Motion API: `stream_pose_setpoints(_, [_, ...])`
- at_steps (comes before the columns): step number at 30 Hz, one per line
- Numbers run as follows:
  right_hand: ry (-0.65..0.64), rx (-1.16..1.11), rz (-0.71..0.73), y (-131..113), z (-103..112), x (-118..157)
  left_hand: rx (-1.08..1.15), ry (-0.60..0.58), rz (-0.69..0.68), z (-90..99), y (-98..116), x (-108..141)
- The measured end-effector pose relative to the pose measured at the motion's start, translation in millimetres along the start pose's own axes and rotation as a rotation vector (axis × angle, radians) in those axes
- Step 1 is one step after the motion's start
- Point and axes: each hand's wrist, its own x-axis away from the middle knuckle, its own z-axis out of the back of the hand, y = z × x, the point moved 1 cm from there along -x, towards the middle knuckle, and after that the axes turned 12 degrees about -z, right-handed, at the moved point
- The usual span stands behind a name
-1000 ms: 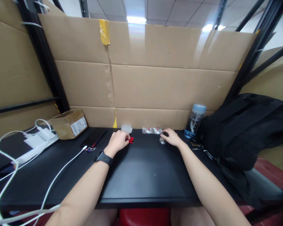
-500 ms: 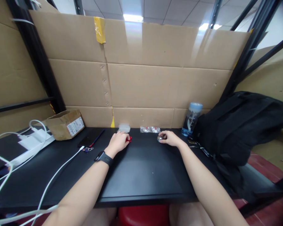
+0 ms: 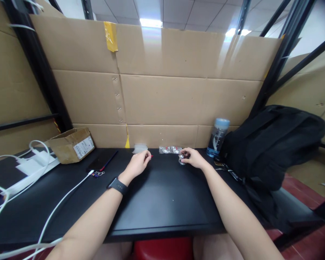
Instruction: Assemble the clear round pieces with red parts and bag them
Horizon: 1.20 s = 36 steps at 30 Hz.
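Note:
My left hand [image 3: 139, 162], with a dark watch on the wrist, is closed in a pinch. A small red piece [image 3: 151, 156] sticks out at its fingertips; its kind is too small to make out. Just behind that hand lies a whitish, translucent stack [image 3: 140, 148]. Over to the right, my right hand [image 3: 193, 158] curls its thumb and fingers round a small, shiny, round silvery object [image 3: 181, 158], partly covered by the fingers. Near it, against the cardboard, are clear packets [image 3: 165, 149] with silver and red inside.
A black table [image 3: 162, 202] is backed by a cardboard wall [image 3: 157, 94]. To the left are an open cardboard box [image 3: 67, 148], a phone [image 3: 99, 161], white cables [image 3: 54, 213] and white adapters [image 3: 36, 164]. On the right stand a water bottle [image 3: 218, 139] and a black backpack [image 3: 273, 144].
My left fingers have drawn together, and less red shows at their tips. The silvery object in my right hand has tilted up. The whole view has shifted slightly.

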Motion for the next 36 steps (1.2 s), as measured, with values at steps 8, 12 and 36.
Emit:
stream_pose_setpoints(8, [-0.036,-0.251,0.073,-50,-31,13,0.065,0.096,-0.009,-5.1,22,-6])
stream_pose_setpoints(12, [-0.020,-0.289,0.194,-83,-49,27,0.029,0.075,0.008,-4.4,28,-6])
stream_pose_setpoints(36, [-0.045,-0.383,0.169,-108,-63,41,0.118,0.196,-0.038,-6.1,48,-4])
